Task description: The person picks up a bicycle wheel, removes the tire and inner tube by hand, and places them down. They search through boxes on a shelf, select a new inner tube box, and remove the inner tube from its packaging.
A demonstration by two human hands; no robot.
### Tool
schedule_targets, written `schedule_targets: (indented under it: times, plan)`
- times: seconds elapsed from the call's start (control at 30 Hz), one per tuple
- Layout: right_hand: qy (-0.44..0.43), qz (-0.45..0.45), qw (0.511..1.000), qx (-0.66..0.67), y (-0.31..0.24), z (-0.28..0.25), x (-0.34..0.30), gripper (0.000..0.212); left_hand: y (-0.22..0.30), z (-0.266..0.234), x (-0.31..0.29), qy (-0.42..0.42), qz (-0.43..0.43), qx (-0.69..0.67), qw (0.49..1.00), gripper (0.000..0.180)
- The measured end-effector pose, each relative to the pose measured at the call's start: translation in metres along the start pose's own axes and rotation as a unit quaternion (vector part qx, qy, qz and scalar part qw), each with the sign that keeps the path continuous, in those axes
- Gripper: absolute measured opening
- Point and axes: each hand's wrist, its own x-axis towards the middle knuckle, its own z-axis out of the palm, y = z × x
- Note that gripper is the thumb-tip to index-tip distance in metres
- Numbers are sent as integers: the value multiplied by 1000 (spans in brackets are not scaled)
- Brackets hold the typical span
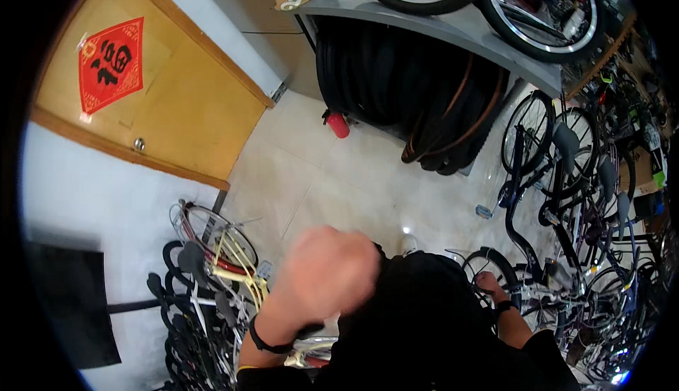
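Observation:
My left hand (pixel 329 272) is raised in front of my dark clothing, over the pale floor. Motion smears it into a rounded shape, so its fingers do not show clearly; a black band circles the wrist. Lower and to the right, my right hand (pixel 487 282) is small in view, its fingers curled in. What it holds, if anything, cannot be made out. Just behind it is a bicycle wheel (pixel 503 258) with a black tyre; whether they touch I cannot tell. A cream bicycle frame (pixel 230 271) stands nearest my left arm.
Parked bicycles (pixel 520 207) crowd the right side, and more line the lower left wall. Ahead, a grey shelf (pixel 424 22) carries wheels, with black tyres (pixel 375 73) beneath it. A red bottle-shaped object (pixel 338 125) is on the tiled floor (pixel 311 172). A yellow wooden door (pixel 187 87) is far left.

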Motion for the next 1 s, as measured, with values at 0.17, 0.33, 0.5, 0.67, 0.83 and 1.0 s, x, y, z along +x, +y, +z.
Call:
schedule_targets:
  times: [0.17, 0.33, 0.5, 0.67, 0.83, 1.0]
  plan:
    - [-26, 162, 970, 179, -109, -37, 91, 18, -217, 8, -39, -240, -239, 185, 923, 61]
    - [55, 153, 985, 65, -230, -60, 185, 21, -406, 29, -30, -339, -353, 104, 866, 61]
    - [84, 107, 980, 146, -372, -61, 262, 15, -552, 31, 56, -305, -228, 55, 923, 55]
    - [67, 72, 995, 1, -502, -68, 295, 20, -665, 50, 204, -257, -171, 144, 940, 59]
    - [71, 28, 983, -164, -527, -66, 327, 27, -782, 153, 304, -83, -252, -59, 962, 73]
    - [80, 50, 981, -171, -598, -84, 365, 29, -834, 204, 342, -14, -332, -222, 917, 65]
